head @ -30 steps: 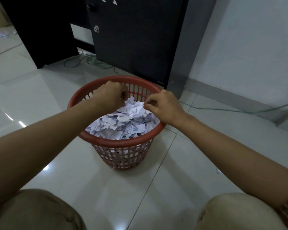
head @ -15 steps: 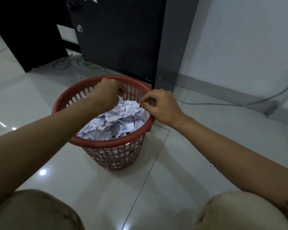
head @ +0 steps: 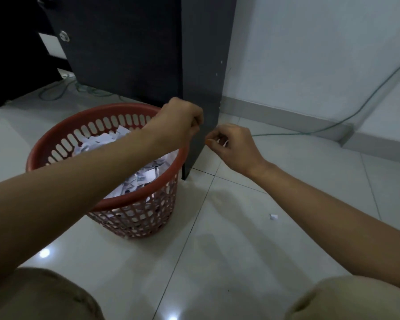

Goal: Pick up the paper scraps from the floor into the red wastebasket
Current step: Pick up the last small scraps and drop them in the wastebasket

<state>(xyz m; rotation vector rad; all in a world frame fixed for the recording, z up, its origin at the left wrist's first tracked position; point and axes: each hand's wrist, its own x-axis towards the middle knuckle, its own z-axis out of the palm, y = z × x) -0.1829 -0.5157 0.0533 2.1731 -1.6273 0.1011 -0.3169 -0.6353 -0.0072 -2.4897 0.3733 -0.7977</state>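
While both hands hover curled, left hand (head: 178, 121) contents hidden, right hand (head: 231, 144) pinching white paper beyond the red wastebasket (head: 56, 139) at centre left, scraps could miss; one scrap (head: 273, 216) lies lower right.

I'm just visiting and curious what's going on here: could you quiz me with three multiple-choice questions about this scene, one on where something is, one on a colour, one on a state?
1. Where does the lone paper scrap lie?
A. On the floor right of the wastebasket
B. Inside the cabinet
C. On the person's knee

2. What colour is the wastebasket?
A. Blue
B. Red
C. Black

3. How full is the wastebasket?
A. Empty
B. Holding one scrap
C. Heaped with paper scraps

Answers: 1 A, it sits on bare tile under the right forearm. 2 B, rim and lattice wall are red. 3 C, white scraps pile up near the rim.
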